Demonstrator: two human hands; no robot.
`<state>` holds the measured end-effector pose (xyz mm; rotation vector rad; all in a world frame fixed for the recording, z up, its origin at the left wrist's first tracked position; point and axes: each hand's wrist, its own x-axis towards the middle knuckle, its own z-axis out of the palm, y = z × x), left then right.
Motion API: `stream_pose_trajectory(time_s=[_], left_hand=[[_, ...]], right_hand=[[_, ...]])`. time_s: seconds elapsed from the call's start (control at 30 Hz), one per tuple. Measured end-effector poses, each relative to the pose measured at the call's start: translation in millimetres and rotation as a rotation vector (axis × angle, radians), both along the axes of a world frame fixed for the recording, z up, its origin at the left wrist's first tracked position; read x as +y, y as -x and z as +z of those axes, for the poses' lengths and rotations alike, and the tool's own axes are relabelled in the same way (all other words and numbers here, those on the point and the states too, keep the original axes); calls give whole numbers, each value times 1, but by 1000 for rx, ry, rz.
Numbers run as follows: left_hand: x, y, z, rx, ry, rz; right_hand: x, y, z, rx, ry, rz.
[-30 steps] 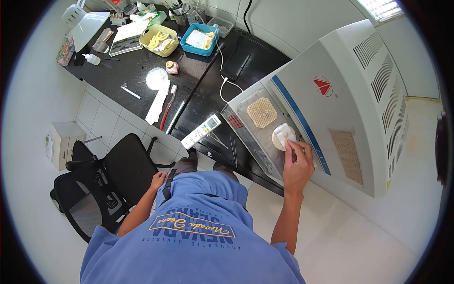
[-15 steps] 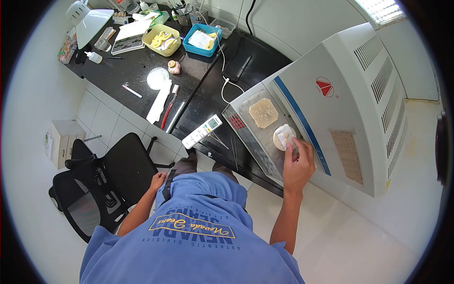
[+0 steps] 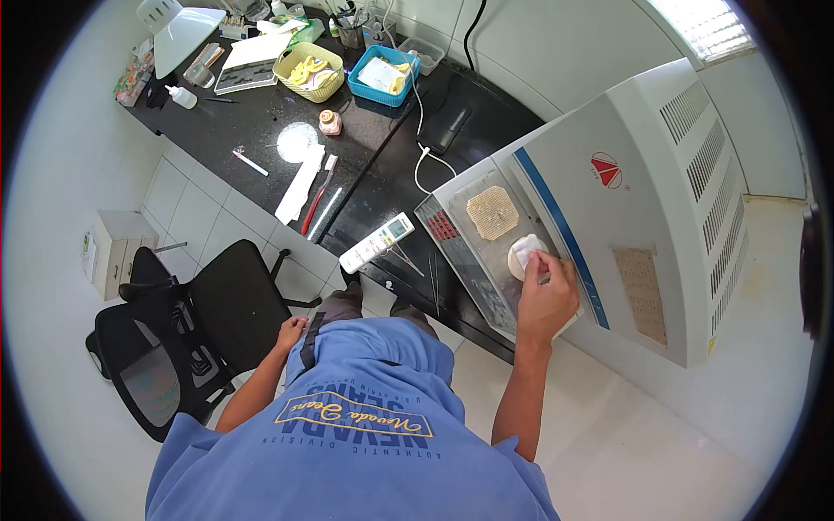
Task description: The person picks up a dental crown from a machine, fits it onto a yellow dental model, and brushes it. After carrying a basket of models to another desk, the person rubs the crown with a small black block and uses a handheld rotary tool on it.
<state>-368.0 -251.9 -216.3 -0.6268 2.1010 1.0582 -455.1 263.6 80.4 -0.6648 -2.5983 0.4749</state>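
Note:
My right hand [image 3: 549, 295] reaches over the ledge of the large white machine. Its thumb and fingertips are pinched on a soft-looking white piece [image 3: 526, 247], whose exact kind I cannot make out. That piece lies on a round cream disc [image 3: 514, 262], mostly covered by my hand. Beside the disc sits a square tan honeycomb tray [image 3: 493, 213]. Down by my hip hangs my left hand [image 3: 293, 333], fingers curled, with nothing visible in it.
The white machine [image 3: 643, 217] stands on the black bench at right. On the bench lie a remote control [image 3: 377, 243], a red toothbrush [image 3: 320, 195], a pink-labelled jar [image 3: 330, 122], a yellow basket [image 3: 308, 73] and a blue basket [image 3: 383, 76]. A black office chair [image 3: 230, 300] stands at left.
My right hand has closed further over the white piece, which now looks smaller and more covered. The view has shifted slightly. My left hand stays by my hip.

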Motion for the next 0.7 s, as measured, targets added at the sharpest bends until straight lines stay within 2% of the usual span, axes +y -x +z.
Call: stream_pose_trajectory(time_s=[0.13, 0.17, 0.23, 0.27, 0.3, 0.33, 0.37, 0.43, 0.57, 0.7], left_hand=[[9, 4, 16, 1, -30, 65], [12, 4, 22, 92, 0, 89], [25, 12, 49, 184, 28, 116], [39, 24, 78, 332, 10, 93], [53, 36, 105, 479, -6, 71], [65, 47, 126, 476, -2, 78], [76, 59, 145, 523, -84, 102], [99, 82, 179, 573, -162, 134], [156, 119, 255, 703, -386, 9], [193, 137, 308, 780, -639, -119]], right_hand=[[-6, 0, 11, 72, 83, -20], [-10, -1, 17, 74, 82, -17], [-19, -3, 28, 254, 715, -130], [-22, -6, 34, 252, 714, -126], [-26, -9, 38, 353, 1012, -82], [-30, -12, 43, 451, 1312, -34], [-35, -15, 46, 443, 1316, -29], [-45, -17, 52, 534, 1555, 70], [-63, -17, 65, 569, 1679, 203], [-84, -11, 84, 499, 1541, 260]])
